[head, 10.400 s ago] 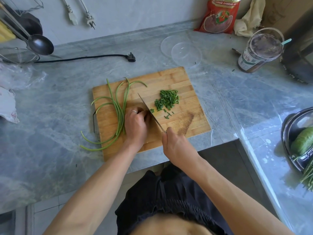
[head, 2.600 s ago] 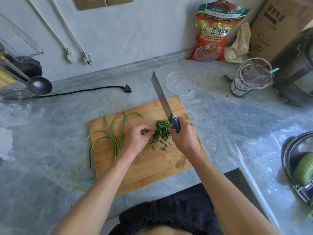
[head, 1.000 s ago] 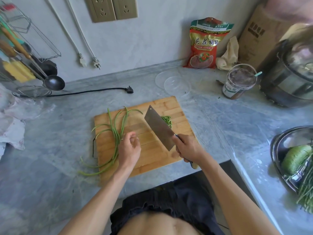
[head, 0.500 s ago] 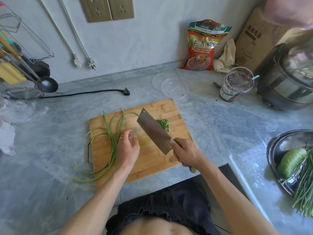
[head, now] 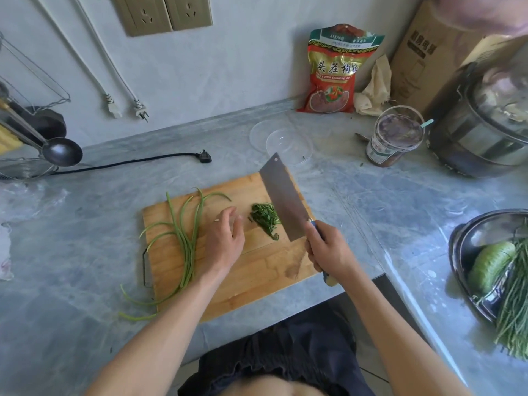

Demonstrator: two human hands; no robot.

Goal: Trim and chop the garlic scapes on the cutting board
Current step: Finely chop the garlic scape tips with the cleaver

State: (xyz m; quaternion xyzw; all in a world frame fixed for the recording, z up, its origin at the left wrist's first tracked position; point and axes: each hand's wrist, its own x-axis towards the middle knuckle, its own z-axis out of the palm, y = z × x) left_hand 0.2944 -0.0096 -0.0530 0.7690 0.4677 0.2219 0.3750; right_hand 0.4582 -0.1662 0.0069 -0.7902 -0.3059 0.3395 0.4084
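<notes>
Counter (head: 85, 230) carries the cutting board (head: 257, 270); whole garlic scapes (head: 188, 238) lie left, chopped pile (head: 264, 218) beside the raised cleaver (head: 283, 198). Right hand (head: 328, 250) grips its handle, left hand (head: 225, 238) hovers relaxed. Bunch stalks evenly, fingertips tucked.

Views: you've got one only, head cam, wide-angle; nothing shared w/ a 2nd view.
Position: on your head, above the counter's front edge.
Facing: fwd & down, twd the wall.
Centre: cutting board (head: 257, 270), close below you.
Edges: wall sockets (head: 163, 12) top, your torso bottom, metal basin (head: 468, 238) far right.
</notes>
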